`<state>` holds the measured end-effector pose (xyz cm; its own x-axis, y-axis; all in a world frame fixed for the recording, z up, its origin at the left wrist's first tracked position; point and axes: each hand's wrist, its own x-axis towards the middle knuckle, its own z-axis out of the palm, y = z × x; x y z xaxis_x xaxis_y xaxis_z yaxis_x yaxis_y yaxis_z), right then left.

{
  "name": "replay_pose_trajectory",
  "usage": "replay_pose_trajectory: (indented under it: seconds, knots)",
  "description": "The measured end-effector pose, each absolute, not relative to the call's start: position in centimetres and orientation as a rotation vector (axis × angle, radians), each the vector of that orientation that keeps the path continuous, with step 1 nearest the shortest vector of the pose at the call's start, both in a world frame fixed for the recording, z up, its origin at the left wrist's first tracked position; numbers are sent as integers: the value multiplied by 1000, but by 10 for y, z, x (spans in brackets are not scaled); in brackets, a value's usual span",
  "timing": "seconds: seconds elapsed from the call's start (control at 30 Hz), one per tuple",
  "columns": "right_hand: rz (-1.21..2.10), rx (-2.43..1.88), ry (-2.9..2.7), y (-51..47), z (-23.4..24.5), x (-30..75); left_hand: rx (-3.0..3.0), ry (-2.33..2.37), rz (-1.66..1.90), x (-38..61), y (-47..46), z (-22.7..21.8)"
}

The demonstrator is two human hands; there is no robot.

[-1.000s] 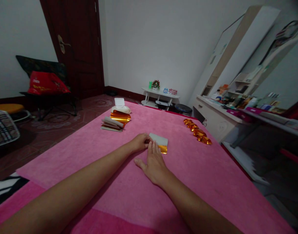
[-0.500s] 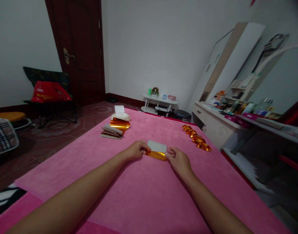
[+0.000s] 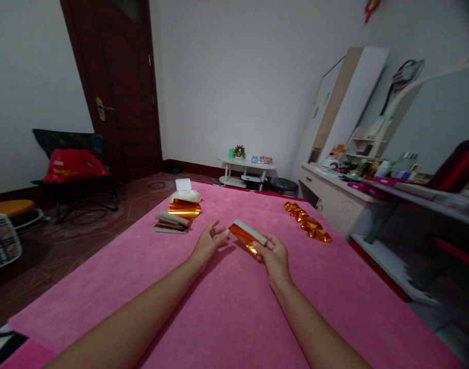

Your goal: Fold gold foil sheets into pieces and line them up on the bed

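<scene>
Gold-and-grey paper [image 3: 247, 236] slants between your hands, seemingly lifted off the pink cover [image 3: 222, 318]. Your right hand [image 3: 273, 258] pinches its nearer end, thumb facing you, fingers behind; your left hand [image 3: 207, 245] is loosely spread by the farther end, though you cannot tell whether its thumb touches. Keep that pinch light so the foil doesn't crease astray, and steady both ends to keep the edges even. Farther off, grey sheets [image 3: 171, 221] lie left and shiny gold pieces [image 3: 307, 221] form a row right.
</scene>
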<state>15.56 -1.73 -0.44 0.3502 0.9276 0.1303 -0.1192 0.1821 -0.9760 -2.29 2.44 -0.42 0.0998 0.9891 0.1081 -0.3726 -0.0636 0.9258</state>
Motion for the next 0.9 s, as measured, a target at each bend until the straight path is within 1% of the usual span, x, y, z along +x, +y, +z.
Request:
replay_pose_trajectory:
  seconds: [0.13,0.27,0.43,0.53,0.63,0.7,0.83,0.9]
  knots:
    - [950,-1062,-968,-25,-2,138,1062,559,1093,-6,4,2]
    - [955,-1021,-1021,-30,-2,133,996,639,1129,-1,4,-1]
    - [698,-1079,-984,-30,-1,142,823,673,1191,-6,12,-4]
    - [556,-1107,-1113,-32,2,141,746,667,1224,-7,10,0]
    - [491,-1063,-1235,-35,4,137,766,627,1217,-7,6,2]
    - [543,-1047,-1216,-36,4,135,813,591,1216,-6,5,3]
    - [784,-1027,-1156,-34,2,134,870,558,1210,-4,1,1]
    - [832,-997,-1159,-33,0,134,899,541,1191,-2,-1,1]
